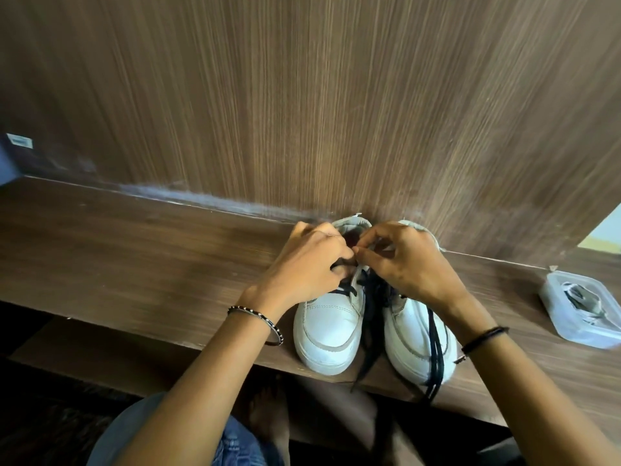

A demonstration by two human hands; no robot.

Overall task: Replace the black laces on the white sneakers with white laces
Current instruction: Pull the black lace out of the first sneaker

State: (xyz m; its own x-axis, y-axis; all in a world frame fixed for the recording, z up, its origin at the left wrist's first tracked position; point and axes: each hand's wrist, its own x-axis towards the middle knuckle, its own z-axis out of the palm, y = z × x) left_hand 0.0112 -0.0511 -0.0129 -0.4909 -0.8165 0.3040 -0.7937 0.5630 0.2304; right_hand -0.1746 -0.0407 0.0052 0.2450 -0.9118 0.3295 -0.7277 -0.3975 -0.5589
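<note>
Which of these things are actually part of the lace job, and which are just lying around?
Part of the job: left sneaker, right sneaker, black laces, left hand, right hand, clear box holding what look like white laces.

Just there: wooden shelf, white tag on the wall.

Brown wooden shelf [151, 250] ran along a wood panel wall. Left hand [302, 264] and right hand [410, 264] pinched the black laces [369, 317] at one spot. Left sneaker [329, 331] stood on the shelf directly below that grip. Right sneaker [413, 338] stood just right of the grip. Both toes were at the front edge. Lace ends trailed from the grip past that edge. Clear plastic box [581, 311] sat well right of the grip.
</note>
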